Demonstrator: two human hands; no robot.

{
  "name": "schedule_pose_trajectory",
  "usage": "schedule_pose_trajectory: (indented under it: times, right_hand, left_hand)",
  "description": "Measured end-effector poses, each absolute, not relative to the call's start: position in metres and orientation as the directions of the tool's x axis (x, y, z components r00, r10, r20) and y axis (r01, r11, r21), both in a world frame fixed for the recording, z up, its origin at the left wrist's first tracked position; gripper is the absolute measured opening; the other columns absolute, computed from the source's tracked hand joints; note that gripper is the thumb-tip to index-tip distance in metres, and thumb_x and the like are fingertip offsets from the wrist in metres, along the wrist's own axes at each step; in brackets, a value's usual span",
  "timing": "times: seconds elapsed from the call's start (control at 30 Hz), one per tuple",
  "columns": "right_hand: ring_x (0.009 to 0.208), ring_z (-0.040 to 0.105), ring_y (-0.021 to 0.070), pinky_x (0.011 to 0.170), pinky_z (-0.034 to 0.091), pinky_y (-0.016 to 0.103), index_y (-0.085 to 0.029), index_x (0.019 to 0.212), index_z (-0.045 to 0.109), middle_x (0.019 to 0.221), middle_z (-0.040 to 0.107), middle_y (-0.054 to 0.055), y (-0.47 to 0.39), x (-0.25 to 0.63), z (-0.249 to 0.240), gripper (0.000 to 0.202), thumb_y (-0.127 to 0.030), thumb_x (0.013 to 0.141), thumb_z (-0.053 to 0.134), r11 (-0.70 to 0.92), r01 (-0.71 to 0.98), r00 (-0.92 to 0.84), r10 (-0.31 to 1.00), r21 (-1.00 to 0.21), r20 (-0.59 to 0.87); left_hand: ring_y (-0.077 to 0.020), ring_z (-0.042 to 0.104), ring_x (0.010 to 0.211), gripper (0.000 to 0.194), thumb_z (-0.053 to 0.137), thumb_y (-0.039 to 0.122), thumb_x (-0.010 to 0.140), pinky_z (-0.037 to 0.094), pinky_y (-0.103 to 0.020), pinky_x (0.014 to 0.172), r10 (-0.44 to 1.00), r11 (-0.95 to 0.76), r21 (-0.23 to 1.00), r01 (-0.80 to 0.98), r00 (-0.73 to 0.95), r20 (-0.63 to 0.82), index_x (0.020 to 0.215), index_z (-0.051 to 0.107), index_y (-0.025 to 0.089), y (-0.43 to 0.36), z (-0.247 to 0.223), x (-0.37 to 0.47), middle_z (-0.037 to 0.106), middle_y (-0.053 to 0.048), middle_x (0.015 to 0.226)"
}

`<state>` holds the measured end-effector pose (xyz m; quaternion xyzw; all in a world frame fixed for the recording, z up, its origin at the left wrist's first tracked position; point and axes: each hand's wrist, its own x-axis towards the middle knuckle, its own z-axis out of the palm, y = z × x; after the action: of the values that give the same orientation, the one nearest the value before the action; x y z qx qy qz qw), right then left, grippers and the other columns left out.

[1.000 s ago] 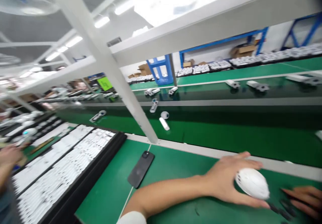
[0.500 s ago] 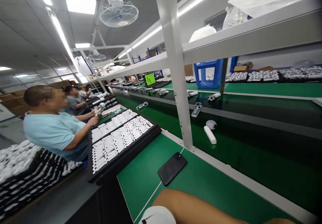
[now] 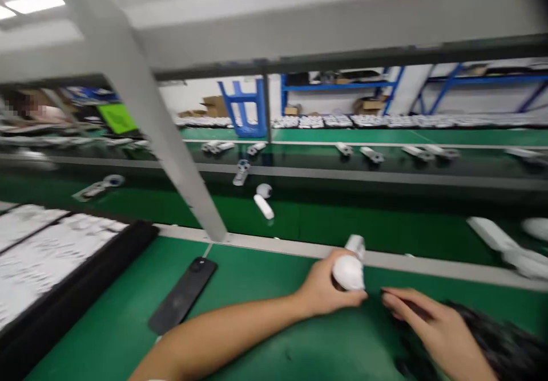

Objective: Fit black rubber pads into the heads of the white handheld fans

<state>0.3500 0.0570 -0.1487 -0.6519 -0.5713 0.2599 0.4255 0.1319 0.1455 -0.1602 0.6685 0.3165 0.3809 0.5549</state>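
My left hand (image 3: 323, 287) is wrapped round a white camera-like device with a rounded head (image 3: 349, 272); its straight body points away toward the rail. To the right, my right hand (image 3: 432, 321) has thumb and forefinger pinched together. A small black piece (image 3: 383, 293) shows at those fingertips, too blurred to tell its kind. Beside and under the right hand lies a loose heap of black pieces (image 3: 505, 341), smeared by motion. The two hands are a short gap apart above the green bench (image 3: 257, 335).
A black phone (image 3: 184, 295) lies left of my forearm. At far left is a black tray (image 3: 85, 295) of white parts. A grey post (image 3: 171, 147) rises from the bench rail. Beyond, white devices (image 3: 263, 205) lie on the green conveyor (image 3: 308, 221). A blue stool (image 3: 248, 110) stands behind.
The view has swung right and down. Both hands and the black heap now show, where before mostly a forearm was visible. The phone and post appear further left; the neighbouring worker has left the view.
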Motion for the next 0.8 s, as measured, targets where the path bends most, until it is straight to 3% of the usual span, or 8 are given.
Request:
schedule_pose_trajectory:
  times: [0.07, 0.13, 0.23, 0.37, 0.47, 0.57, 0.8]
  right_hand:
    - [0.091, 0.077, 0.0293, 0.073, 0.066, 0.03, -0.022, 0.096, 0.078, 0.1, 0.079, 0.01, 0.053, 0.348, -0.143, 0.045, -0.064, 0.084, 0.075, -0.085, 0.285, 0.226, 0.974, -0.955, -0.019]
    - [0.083, 0.076, 0.0257, 0.073, 0.065, 0.03, -0.02, 0.095, 0.076, 0.087, 0.078, 0.009, 0.054, 0.341, -0.139, 0.04, -0.06, 0.086, 0.076, -0.112, 0.171, 0.227, 0.971, -0.979, -0.072]
    - [0.072, 0.07, 0.0191, 0.068, 0.06, 0.027, -0.02, 0.099, 0.079, 0.082, 0.072, 0.006, 0.057, 0.335, -0.136, 0.034, -0.052, 0.09, 0.075, -0.046, 0.239, 0.169, 0.986, -0.97, -0.005]
    - [0.073, 0.07, 0.0196, 0.068, 0.058, 0.028, -0.021, 0.097, 0.082, 0.081, 0.073, 0.006, 0.055, 0.333, -0.141, 0.03, -0.047, 0.095, 0.069, -0.013, 0.325, 0.069, 0.998, -0.946, 0.01]
    - [0.073, 0.072, 0.0206, 0.067, 0.058, 0.027, -0.022, 0.089, 0.08, 0.08, 0.076, 0.005, 0.054, 0.33, -0.145, 0.025, -0.045, 0.092, 0.072, -0.044, 0.37, 0.108, 0.994, -0.928, -0.004]
    - [0.072, 0.071, 0.0189, 0.064, 0.057, 0.025, -0.022, 0.086, 0.078, 0.083, 0.075, 0.003, 0.054, 0.324, -0.146, 0.021, -0.042, 0.093, 0.073, 0.014, 0.43, 0.133, 0.988, -0.903, 0.079]
    - [0.063, 0.061, 0.0153, 0.06, 0.051, 0.025, -0.021, 0.08, 0.07, 0.074, 0.066, 0.001, 0.055, 0.322, -0.149, 0.023, -0.036, 0.098, 0.071, 0.184, 0.573, 0.12, 0.945, -0.799, 0.303]
  left_hand:
    - [-0.0178, 0.063, 0.088, 0.068, 0.085, 0.028, 0.071, 0.05, -0.026, 0.077, 0.848, -0.24, 0.97, 0.046, 0.495, 0.187, 0.133, 0.057, 0.022, 0.146, -0.16, 0.135, 0.069, -0.004, 0.11]
    - [-0.0182, 0.063, 0.089, 0.064, 0.081, 0.026, 0.075, 0.049, -0.027, 0.08, 0.846, -0.263, 0.959, 0.106, 0.503, 0.177, 0.134, 0.056, 0.024, 0.147, -0.159, 0.137, 0.069, -0.003, 0.111]
    - [-0.0167, 0.062, 0.085, 0.062, 0.076, 0.024, 0.079, 0.048, -0.027, 0.077, 0.825, -0.292, 0.942, 0.165, 0.541, 0.162, 0.136, 0.053, 0.027, 0.147, -0.158, 0.137, 0.069, -0.001, 0.109]
    - [-0.0173, 0.062, 0.084, 0.063, 0.073, 0.023, 0.08, 0.047, -0.026, 0.071, 0.813, -0.32, 0.924, 0.212, 0.561, 0.153, 0.139, 0.05, 0.028, 0.147, -0.161, 0.138, 0.068, 0.0, 0.107]
    - [-0.0209, 0.065, 0.095, 0.068, 0.075, 0.023, 0.078, 0.05, -0.029, 0.08, 0.798, -0.372, 0.887, 0.274, 0.583, 0.155, 0.14, 0.05, 0.03, 0.147, -0.163, 0.139, 0.069, -0.002, 0.116]
    - [-0.0226, 0.066, 0.098, 0.072, 0.075, 0.026, 0.077, 0.051, -0.033, 0.084, 0.77, -0.42, 0.847, 0.325, 0.621, 0.144, 0.142, 0.047, 0.032, 0.145, -0.162, 0.14, 0.069, -0.002, 0.121]
    - [-0.0273, 0.068, 0.098, 0.095, 0.086, 0.056, 0.069, 0.053, -0.037, 0.081, 0.73, -0.418, 0.83, 0.369, 0.681, 0.065, 0.146, 0.038, 0.032, 0.143, -0.155, 0.138, 0.07, -0.003, 0.118]
